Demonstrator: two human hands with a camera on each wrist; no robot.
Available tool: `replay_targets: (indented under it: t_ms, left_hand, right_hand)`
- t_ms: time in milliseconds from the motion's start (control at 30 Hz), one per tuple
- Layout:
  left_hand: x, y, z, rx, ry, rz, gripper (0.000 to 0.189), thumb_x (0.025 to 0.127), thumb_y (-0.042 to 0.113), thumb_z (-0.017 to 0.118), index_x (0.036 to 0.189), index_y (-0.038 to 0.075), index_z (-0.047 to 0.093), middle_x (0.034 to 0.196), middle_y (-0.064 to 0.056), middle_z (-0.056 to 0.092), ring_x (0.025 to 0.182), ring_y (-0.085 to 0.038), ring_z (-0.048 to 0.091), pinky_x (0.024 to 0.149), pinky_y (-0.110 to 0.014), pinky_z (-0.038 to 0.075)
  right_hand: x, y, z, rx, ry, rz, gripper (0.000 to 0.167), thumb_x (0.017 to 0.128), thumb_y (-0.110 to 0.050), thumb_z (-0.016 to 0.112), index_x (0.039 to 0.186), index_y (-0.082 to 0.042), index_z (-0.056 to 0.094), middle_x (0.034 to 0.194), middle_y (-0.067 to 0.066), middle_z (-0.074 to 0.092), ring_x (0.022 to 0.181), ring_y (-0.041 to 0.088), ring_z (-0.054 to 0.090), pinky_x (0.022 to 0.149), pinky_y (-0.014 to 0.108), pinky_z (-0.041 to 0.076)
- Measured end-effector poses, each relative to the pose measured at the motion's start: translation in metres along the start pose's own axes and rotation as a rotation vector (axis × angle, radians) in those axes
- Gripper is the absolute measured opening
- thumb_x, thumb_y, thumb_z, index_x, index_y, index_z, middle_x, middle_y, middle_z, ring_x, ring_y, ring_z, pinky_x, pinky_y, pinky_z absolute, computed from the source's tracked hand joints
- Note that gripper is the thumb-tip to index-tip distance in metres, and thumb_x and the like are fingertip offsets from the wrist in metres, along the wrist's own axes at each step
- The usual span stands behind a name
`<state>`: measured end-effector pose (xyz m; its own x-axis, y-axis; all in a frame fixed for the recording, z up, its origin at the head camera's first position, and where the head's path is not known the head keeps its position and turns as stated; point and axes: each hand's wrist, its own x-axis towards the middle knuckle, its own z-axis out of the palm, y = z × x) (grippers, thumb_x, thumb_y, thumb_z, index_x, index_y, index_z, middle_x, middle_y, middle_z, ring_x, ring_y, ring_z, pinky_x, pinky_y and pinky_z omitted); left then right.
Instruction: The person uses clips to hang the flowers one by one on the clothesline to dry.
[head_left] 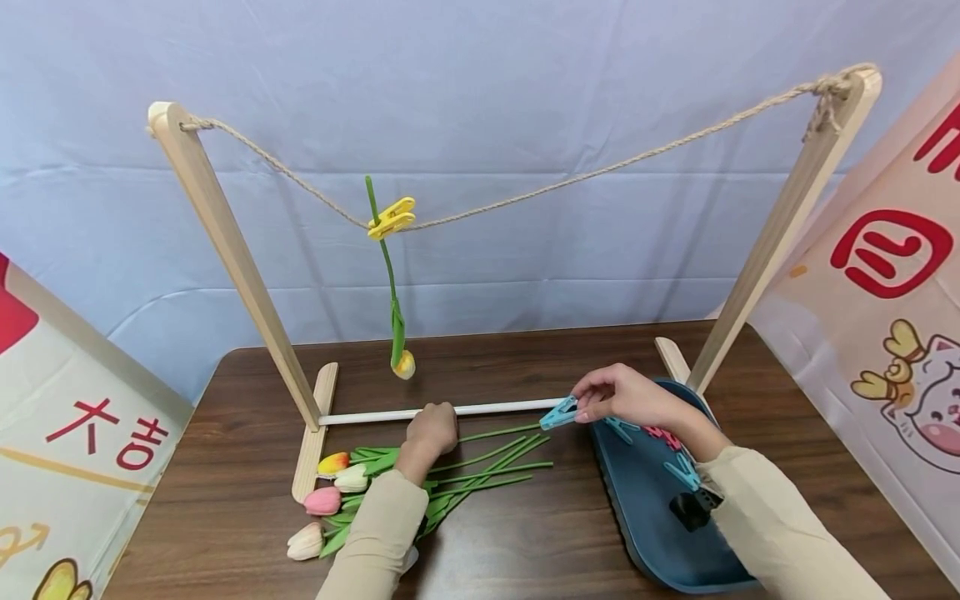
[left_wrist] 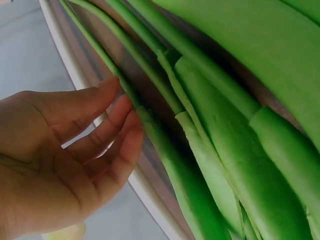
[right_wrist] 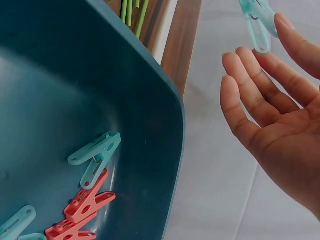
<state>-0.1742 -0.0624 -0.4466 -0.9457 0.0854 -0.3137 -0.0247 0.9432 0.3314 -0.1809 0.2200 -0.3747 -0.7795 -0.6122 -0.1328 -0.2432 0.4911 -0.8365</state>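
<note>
Over the upper edge of a bunch of artificial tulips [head_left: 322,501], my left hand [head_left: 435,429] pinches the green stem of one tulip [left_wrist: 129,92] between thumb and fingertips. The bunch lies on the table with its flower heads to the left. My right hand [head_left: 618,396] holds a light blue clothespin [head_left: 558,413] by its end, above the far left rim of a dark blue tray [head_left: 626,533]. In the right wrist view only part of that clothespin shows. A yellow clothespin [head_left: 392,218] fixes another tulip [head_left: 397,329] head-down on a twine line [head_left: 570,180].
Two wooden posts [head_left: 232,258] carry the twine, and a white rod [head_left: 510,407] joins their bases behind the tulips. Blue clothespins and red clothespins [right_wrist: 87,205] lie in the tray, beside a small black object [head_left: 690,510]. A pale cloth [head_left: 480,100] hangs behind the wooden table [head_left: 540,542].
</note>
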Motion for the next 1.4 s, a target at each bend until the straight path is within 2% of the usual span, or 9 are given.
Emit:
replay_targets:
  t_ms: [167,233,533,667,800,1000,1167,1233,1400]
  left_hand:
    - [-0.004,0.0,0.002,0.031,0.024,0.012,0.012,0.084,-0.003,0.055,0.085,0.002,0.065,0.088,-0.016,0.063,0.066,-0.023,0.055,0.049,-0.033,0.039]
    - [-0.003,-0.001,0.005,0.035,0.031,0.019,0.012,0.084,-0.002,0.055,0.086,0.003,0.065,0.091,-0.016,0.063,0.069,-0.024,0.056,0.051,-0.033,0.041]
    - [-0.001,-0.003,0.008,0.033,0.027,0.023,0.016,0.084,-0.002,0.053,0.072,0.005,0.061,0.084,-0.014,0.063,0.062,-0.021,0.051,0.048,-0.032,0.039]
    - [-0.006,-0.002,0.0,0.019,0.036,0.073,0.027,0.085,-0.003,0.052,0.06,0.006,0.054,0.066,-0.01,0.056,0.054,-0.018,0.041,0.044,-0.029,0.032]
    - [-0.012,-0.003,-0.011,-0.017,0.065,0.121,0.032,0.083,-0.006,0.051,0.055,0.009,0.05,0.056,-0.005,0.046,0.05,-0.016,0.035,0.043,-0.027,0.029]
    - [-0.018,-0.005,-0.024,-0.046,0.12,0.17,0.029,0.08,-0.012,0.049,0.062,0.01,0.052,0.06,-0.002,0.046,0.053,-0.015,0.036,0.048,-0.027,0.031]
    - [-0.022,-0.004,-0.036,-0.066,0.196,0.212,0.031,0.076,-0.017,0.047,0.062,0.01,0.045,0.057,0.0,0.035,0.051,-0.013,0.026,0.045,-0.026,0.023]
    - [-0.025,-0.003,-0.041,-0.067,0.235,0.23,0.03,0.074,-0.019,0.047,0.063,0.009,0.047,0.057,0.0,0.037,0.05,-0.013,0.026,0.045,-0.025,0.022]
    - [-0.031,0.001,-0.055,-0.085,0.319,0.257,0.026,0.072,-0.018,0.049,0.069,0.007,0.056,0.062,-0.003,0.049,0.052,-0.016,0.038,0.044,-0.026,0.029]
  right_hand:
    - [-0.002,0.002,-0.002,0.007,-0.001,0.005,0.034,0.081,-0.01,0.068,0.106,0.011,0.059,0.086,0.008,0.064,0.076,0.018,0.062,0.069,0.029,0.05]
    - [-0.004,0.003,-0.003,0.005,0.002,0.011,0.034,0.082,-0.011,0.068,0.106,0.01,0.059,0.086,0.008,0.064,0.077,0.017,0.062,0.069,0.029,0.05]
    - [-0.007,0.006,-0.005,-0.014,0.018,0.025,0.033,0.082,-0.015,0.068,0.104,0.008,0.06,0.086,0.007,0.065,0.076,0.017,0.062,0.069,0.029,0.05]
    - [-0.008,0.007,-0.006,-0.015,0.021,0.02,0.032,0.082,-0.015,0.067,0.104,0.008,0.06,0.085,0.007,0.065,0.075,0.015,0.062,0.068,0.03,0.05]
    - [-0.009,0.008,-0.007,-0.026,0.018,0.008,0.031,0.082,-0.014,0.067,0.102,0.008,0.06,0.085,0.007,0.065,0.074,0.014,0.061,0.068,0.03,0.05]
    - [-0.009,0.008,-0.008,-0.018,0.015,0.004,0.031,0.082,-0.015,0.068,0.102,0.009,0.06,0.084,0.007,0.066,0.074,0.014,0.062,0.068,0.028,0.05]
    - [-0.009,0.008,-0.009,-0.012,0.013,0.007,0.031,0.082,-0.014,0.067,0.102,0.009,0.06,0.085,0.007,0.066,0.075,0.013,0.062,0.068,0.028,0.05]
    - [-0.009,0.009,-0.009,-0.011,0.012,0.009,0.031,0.082,-0.014,0.067,0.102,0.009,0.06,0.085,0.007,0.066,0.075,0.013,0.062,0.068,0.028,0.05]
    - [-0.009,0.009,-0.009,-0.014,0.007,0.01,0.031,0.082,-0.014,0.067,0.102,0.008,0.06,0.084,0.007,0.066,0.075,0.013,0.062,0.068,0.028,0.05]
